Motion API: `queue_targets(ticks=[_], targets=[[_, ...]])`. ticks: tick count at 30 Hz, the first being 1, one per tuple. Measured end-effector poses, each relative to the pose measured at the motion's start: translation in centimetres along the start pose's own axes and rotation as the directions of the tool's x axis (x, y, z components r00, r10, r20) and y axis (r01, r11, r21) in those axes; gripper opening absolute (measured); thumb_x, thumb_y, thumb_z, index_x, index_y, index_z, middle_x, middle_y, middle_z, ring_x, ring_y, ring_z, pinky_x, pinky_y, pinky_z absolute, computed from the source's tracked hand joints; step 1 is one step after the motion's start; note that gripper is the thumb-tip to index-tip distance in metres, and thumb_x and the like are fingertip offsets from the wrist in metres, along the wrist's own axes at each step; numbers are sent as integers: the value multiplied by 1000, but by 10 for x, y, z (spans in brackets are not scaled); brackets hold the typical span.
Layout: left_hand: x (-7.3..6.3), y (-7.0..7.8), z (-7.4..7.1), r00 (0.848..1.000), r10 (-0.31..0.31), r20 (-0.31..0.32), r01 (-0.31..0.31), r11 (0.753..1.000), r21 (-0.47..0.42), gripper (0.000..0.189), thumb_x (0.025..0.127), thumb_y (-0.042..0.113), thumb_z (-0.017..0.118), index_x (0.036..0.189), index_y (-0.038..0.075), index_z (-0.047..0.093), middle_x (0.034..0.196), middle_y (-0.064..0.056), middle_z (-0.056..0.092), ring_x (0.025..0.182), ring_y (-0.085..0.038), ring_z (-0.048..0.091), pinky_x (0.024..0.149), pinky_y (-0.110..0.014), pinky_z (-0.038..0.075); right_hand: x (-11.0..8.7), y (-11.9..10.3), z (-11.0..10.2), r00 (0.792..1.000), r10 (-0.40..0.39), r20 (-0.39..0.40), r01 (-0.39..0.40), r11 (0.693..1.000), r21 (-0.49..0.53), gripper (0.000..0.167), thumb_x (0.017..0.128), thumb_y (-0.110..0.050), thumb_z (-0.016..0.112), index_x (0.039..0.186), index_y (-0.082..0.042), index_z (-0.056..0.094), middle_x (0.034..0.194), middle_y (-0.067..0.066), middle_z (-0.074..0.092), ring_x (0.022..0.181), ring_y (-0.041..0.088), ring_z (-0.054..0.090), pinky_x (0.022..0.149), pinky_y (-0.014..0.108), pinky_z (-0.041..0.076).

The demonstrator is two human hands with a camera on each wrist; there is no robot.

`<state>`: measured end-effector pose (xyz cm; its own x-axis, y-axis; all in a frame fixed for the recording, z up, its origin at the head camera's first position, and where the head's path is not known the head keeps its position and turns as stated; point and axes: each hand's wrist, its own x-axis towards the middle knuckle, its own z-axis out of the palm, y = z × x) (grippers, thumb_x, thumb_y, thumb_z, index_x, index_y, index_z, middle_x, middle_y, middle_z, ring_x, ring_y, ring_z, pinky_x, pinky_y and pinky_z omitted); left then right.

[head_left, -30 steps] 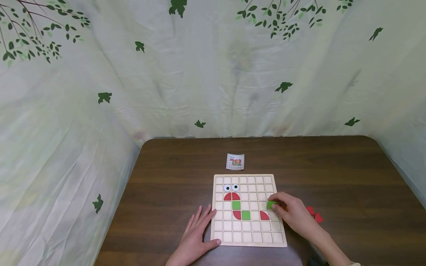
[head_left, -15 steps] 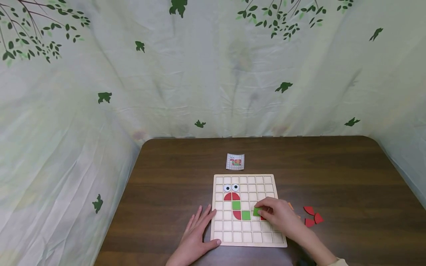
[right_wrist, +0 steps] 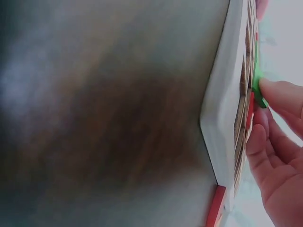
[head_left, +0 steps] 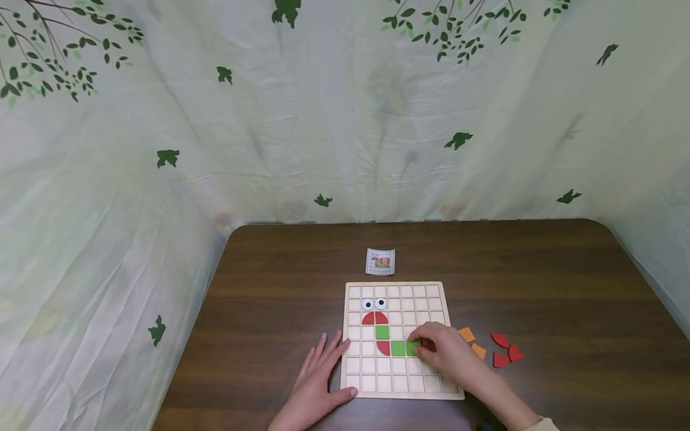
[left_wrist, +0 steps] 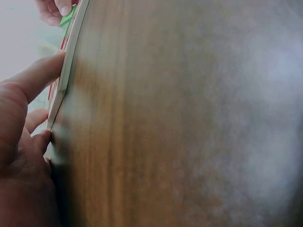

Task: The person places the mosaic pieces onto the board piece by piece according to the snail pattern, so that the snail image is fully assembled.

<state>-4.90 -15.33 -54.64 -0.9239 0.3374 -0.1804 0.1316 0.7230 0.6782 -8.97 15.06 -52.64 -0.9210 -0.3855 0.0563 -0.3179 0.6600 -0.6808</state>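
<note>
A white gridded board (head_left: 401, 386) lies on the table. My right hand (head_left: 444, 350) pinches a green square tile (head_left: 412, 348) between thumb and fingers, over the cell just right of another green square (head_left: 398, 348). The right wrist view shows the held tile (right_wrist: 258, 90) slightly tilted, one edge raised, near a red piece (right_wrist: 250, 111) that the hand hides in the head view. My left hand (head_left: 315, 383) rests at the board's left edge, fingers spread and thumb on the near corner. Also on the board are two eye pieces (head_left: 374, 304), red quarter-circles (head_left: 381, 318) and a green square (head_left: 382, 331).
Orange squares (head_left: 466, 334) and several red quarter-circles (head_left: 515, 353) lie on the table right of the board, beside my right forearm. Behind the board is a small printed card (head_left: 380, 262). A leaf-patterned white curtain (head_left: 345, 120) hangs past the table's far edge.
My right hand has carried the green square leftward and down to the cell beside the other green square. The orange squares have come into sight. My left hand stays put.
</note>
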Motion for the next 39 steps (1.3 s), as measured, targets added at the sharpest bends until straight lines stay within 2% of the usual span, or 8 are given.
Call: queue_targets(ticks=[5, 12, 17, 21, 24, 29, 32, 39], targets=[[0, 1, 0, 1000, 3, -3, -3, 1000, -2, 84, 80, 51, 76, 152, 27, 39, 161, 3, 24, 149, -30, 6, 113, -60, 7, 0, 1, 1, 1000, -12, -4, 12, 999, -44, 17, 81, -12, 81, 93, -22, 75, 93, -13, 59, 78, 5, 50, 67, 23, 47], [-1, 1, 0, 1000, 6, -2, -6, 1000, -4, 84, 80, 51, 76, 152, 27, 40, 161, 3, 24, 149, -30, 7, 113, -60, 7, -2, 3, -1, 999, -48, -2, 48, 995, -83, 17, 81, -10, 80, 94, -20, 75, 92, -14, 61, 82, 5, 50, 71, 25, 49], [-2, 0, 0, 1000, 16, -8, -16, 1000, -17, 84, 80, 49, 76, 152, 26, 39, 161, 3, 24, 149, -29, 6, 113, -58, 7, -9, 6, -4, 995, -78, -57, 76, 996, -36, 22, 81, -2, 78, 94, -19, 74, 94, -13, 64, 86, 5, 55, 74, 26, 51], [-2, 1, 0, 1000, 8, -4, -8, 1000, -17, 85, 80, 50, 76, 152, 27, 38, 161, 2, 24, 149, -29, 6, 113, -58, 6, -16, 10, -10, 988, -93, -122, 94, 996, 3, 27, 80, 1, 78, 95, -20, 73, 95, -12, 64, 84, 5, 55, 71, 24, 50], [0, 1, 0, 1000, -2, 1, 2, 1000, -11, 85, 80, 52, 75, 152, 28, 38, 161, 3, 24, 149, -29, 6, 113, -59, 6, -21, 15, -17, 984, -71, -164, 70, 997, -15, 30, 78, 2, 78, 97, -21, 72, 94, -14, 63, 79, 6, 52, 64, 22, 47], [0, 1, 0, 1000, -1, 0, 1, 1000, -6, 84, 80, 52, 75, 152, 27, 39, 161, 2, 25, 149, -29, 6, 113, -59, 6, -26, 27, -31, 980, 2, -197, -18, 997, -77, 34, 79, 0, 80, 104, -23, 73, 104, -15, 65, 93, 8, 55, 73, 29, 53], [0, 0, 0, 1000, 4, -3, -4, 1000, -8, 84, 80, 51, 75, 152, 27, 39, 161, 2, 25, 149, -29, 6, 113, -59, 6, -28, 34, -38, 982, 41, -185, -61, 993, -105, 36, 80, -2, 80, 110, -22, 73, 112, -12, 66, 105, 12, 56, 81, 37, 54], [1, -1, 0, 1000, 1, -2, -1, 1000, -2, 84, 80, 52, 75, 152, 28, 39, 161, 2, 25, 149, -29, 6, 113, -59, 7, -28, 49, -50, 987, 95, -130, -112, 985, -134, 35, 82, -4, 78, 115, -13, 71, 117, 0, 66, 106, 23, 57, 88, 49, 51]])
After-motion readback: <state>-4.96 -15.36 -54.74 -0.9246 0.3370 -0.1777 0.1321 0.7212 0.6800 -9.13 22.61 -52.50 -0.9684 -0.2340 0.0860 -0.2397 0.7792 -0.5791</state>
